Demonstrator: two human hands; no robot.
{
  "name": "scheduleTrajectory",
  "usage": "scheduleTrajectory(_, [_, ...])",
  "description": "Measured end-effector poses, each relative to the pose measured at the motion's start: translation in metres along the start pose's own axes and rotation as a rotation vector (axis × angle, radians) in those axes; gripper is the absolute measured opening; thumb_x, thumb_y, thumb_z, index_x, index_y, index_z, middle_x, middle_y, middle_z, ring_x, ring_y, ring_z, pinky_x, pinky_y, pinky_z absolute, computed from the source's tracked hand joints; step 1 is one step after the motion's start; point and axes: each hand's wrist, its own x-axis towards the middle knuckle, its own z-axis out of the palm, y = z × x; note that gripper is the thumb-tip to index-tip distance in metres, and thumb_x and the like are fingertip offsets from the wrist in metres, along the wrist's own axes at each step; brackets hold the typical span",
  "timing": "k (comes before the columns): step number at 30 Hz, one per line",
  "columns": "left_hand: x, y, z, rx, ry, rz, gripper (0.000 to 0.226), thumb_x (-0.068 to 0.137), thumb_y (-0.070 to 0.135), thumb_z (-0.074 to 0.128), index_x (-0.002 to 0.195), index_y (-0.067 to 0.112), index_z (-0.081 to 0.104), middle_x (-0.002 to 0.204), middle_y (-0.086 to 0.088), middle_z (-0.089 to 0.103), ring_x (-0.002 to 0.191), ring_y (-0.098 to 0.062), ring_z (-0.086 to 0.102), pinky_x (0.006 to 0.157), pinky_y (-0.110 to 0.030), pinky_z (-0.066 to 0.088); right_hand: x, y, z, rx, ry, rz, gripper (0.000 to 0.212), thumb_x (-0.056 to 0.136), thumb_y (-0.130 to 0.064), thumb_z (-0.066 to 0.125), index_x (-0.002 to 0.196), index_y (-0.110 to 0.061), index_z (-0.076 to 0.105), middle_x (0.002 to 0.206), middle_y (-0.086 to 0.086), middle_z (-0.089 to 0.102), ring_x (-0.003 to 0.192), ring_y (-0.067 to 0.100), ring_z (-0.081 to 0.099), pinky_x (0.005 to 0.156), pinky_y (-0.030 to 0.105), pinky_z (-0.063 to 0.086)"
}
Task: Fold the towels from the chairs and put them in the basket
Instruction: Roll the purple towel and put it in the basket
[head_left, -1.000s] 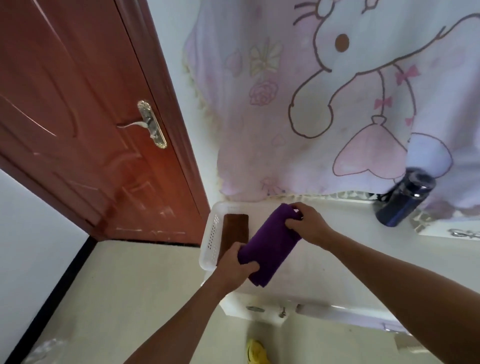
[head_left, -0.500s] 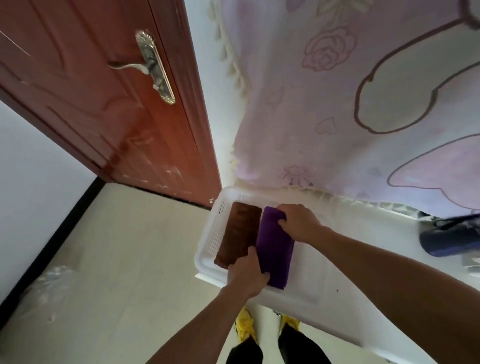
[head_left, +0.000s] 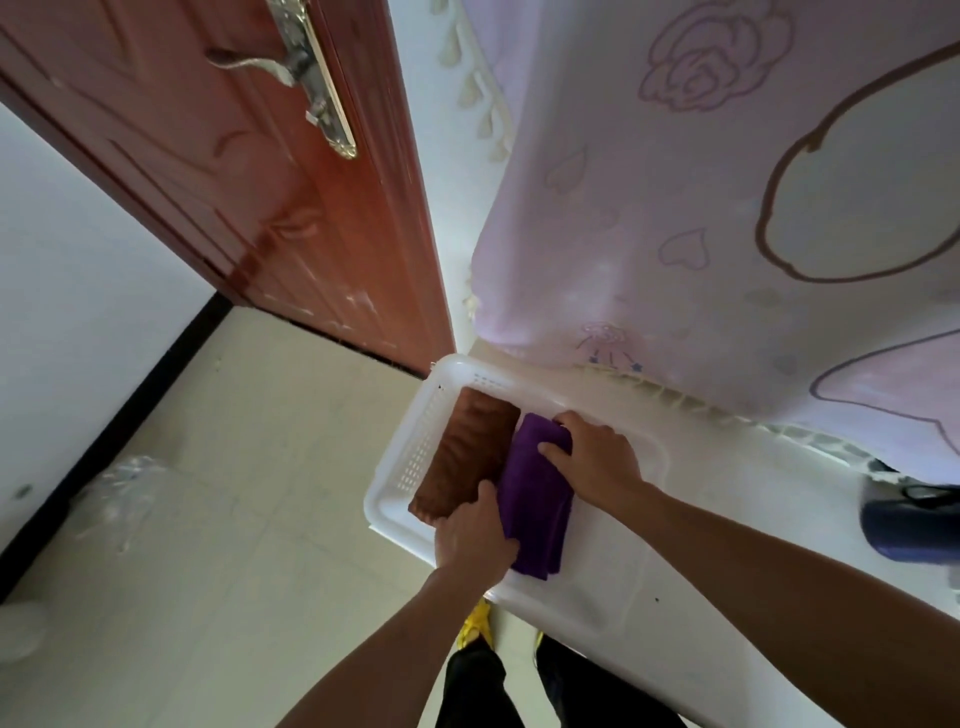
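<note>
Basket (head_left: 402, 457): 1, white plastic, perforated wall, set on white surface (head_left: 727, 530) at its left end, near door.

Towels: 2, both folded, both inside basket, side by side and touching.
- Brown towel (head_left: 465, 457): 1, on left, lying along perforated wall.
- Purple towel (head_left: 535, 499): 1, on right of brown; near end reaching toward basket's front rim.

Hands: 2, bare, both on purple towel.
- Left hand (head_left: 475, 535): at near end, fingers curled round towel's left edge, thumb between the 2 towels; closed around purple towel.
- Right hand (head_left: 597, 457): at far end, fingers bent over towel's top corner, pressing/gripping it.

Misc.:
- Door (head_left: 270, 171): 1, reddish-brown wood, w/ 1 metal lever handle (head_left: 306, 78).
- Hanging cloth (head_left: 701, 218): 1, pale pink, cartoon print, fringe at edge, draped behind basket.
- Dark blue bottle (head_left: 914, 525): 1, lying on surface at far right, partly cut off.
- Floor (head_left: 234, 519): pale tile; 1 clear plastic bag (head_left: 124, 483) near wall.
- Yellow shoes (head_left: 475, 621): 2 partly visible below surface edge.
</note>
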Motion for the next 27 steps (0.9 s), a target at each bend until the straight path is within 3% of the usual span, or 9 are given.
scheduleTrajectory(4, [0.002, -0.002, -0.003, -0.043, 0.029, 0.021, 0.049, 0.076, 0.021, 0.066, 0.115, 0.022, 0.036, 0.092, 0.003, 0.063, 0.081, -0.017, 0.064, 0.081, -0.034, 0.055, -0.007, 0.003, 0.001, 0.052, 0.046, 0.023, 0.043, 0.094, -0.046, 0.050, 0.129, -0.020, 0.047, 0.118, 0.000, 0.065, 0.104, 0.022, 0.063, 0.088, 0.035, 0.050])
scheduleTrajectory(10, [-0.002, -0.021, -0.003, 0.131, 0.167, 0.118, 0.048, 0.078, 0.035, 0.068, 0.117, 0.023, 0.043, 0.107, 0.005, 0.060, 0.095, -0.016, 0.059, 0.088, -0.032, 0.049, -0.005, -0.001, 0.007, 0.020, -0.025, 0.027, 0.041, 0.095, -0.046, 0.049, 0.126, -0.019, 0.047, 0.114, 0.003, 0.065, 0.100, 0.023, 0.063, 0.082, 0.034, 0.048])
scheduleTrajectory(13, [-0.007, -0.022, -0.003, 0.252, 0.220, 0.287, 0.047, 0.062, 0.034, 0.082, 0.102, 0.023, 0.057, 0.093, 0.003, 0.057, 0.080, -0.015, 0.056, 0.070, -0.029, 0.051, -0.007, -0.006, -0.004, -0.127, -0.038, 0.015, 0.042, 0.095, -0.049, 0.046, 0.128, -0.022, 0.045, 0.114, 0.003, 0.064, 0.099, 0.023, 0.062, 0.078, 0.034, 0.048])
scheduleTrajectory(15, [-0.010, -0.025, -0.001, 0.313, 0.249, 0.469, 0.029, 0.065, 0.030, 0.081, 0.088, 0.024, 0.063, 0.084, 0.004, 0.056, 0.072, -0.013, 0.053, 0.062, -0.027, 0.049, -0.013, -0.011, -0.011, -0.219, 0.058, -0.041, 0.041, 0.096, -0.044, 0.047, 0.131, -0.023, 0.044, 0.118, 0.002, 0.060, 0.104, 0.022, 0.058, 0.079, 0.033, 0.049])
scheduleTrajectory(17, [-0.014, -0.033, 0.000, 0.355, 0.187, 0.557, 0.015, 0.090, 0.035, 0.057, 0.097, 0.024, 0.065, 0.097, 0.002, 0.054, 0.087, -0.015, 0.051, 0.076, -0.031, 0.046, -0.018, -0.016, -0.013, -0.249, 0.151, -0.149, 0.035, 0.097, -0.032, 0.047, 0.131, -0.022, 0.047, 0.122, 0.003, 0.055, 0.109, 0.021, 0.052, 0.083, 0.032, 0.050])
scheduleTrajectory(19, [-0.017, -0.042, 0.000, 0.403, 0.062, 0.585, 0.032, 0.100, 0.037, 0.034, 0.112, 0.022, 0.060, 0.112, -0.001, 0.049, 0.102, -0.019, 0.045, 0.088, -0.035, 0.041, -0.018, -0.022, -0.007, -0.214, 0.102, -0.203, 0.033, 0.097, -0.024, 0.045, 0.130, -0.022, 0.048, 0.125, 0.003, 0.051, 0.112, 0.020, 0.048, 0.087, 0.032, 0.050])
scheduleTrajectory(22, [-0.018, -0.042, -0.008, 0.493, -0.060, 0.629, 0.035, 0.102, 0.040, 0.029, 0.123, 0.024, 0.052, 0.121, -0.006, 0.044, 0.110, -0.023, 0.040, 0.092, -0.040, 0.038, -0.010, -0.025, 0.011, -0.196, -0.084, -0.157, 0.044, 0.096, -0.017, 0.046, 0.139, -0.023, 0.041, 0.131, 0.005, 0.044, 0.119, 0.023, 0.043, 0.094, 0.034, 0.047])
scheduleTrajectory(27, [-0.010, -0.040, -0.008, 0.532, -0.207, 0.574, 0.046, 0.100, 0.049, 0.022, 0.133, 0.028, 0.045, 0.131, -0.009, 0.039, 0.116, -0.027, 0.040, 0.097, -0.044, 0.036, 0.002, -0.022, 0.022, -0.255, -0.171, -0.162, 0.061, 0.090, -0.012, 0.053, 0.147, -0.025, 0.033, 0.132, 0.007, 0.040, 0.121, 0.026, 0.039, 0.096, 0.036, 0.044])
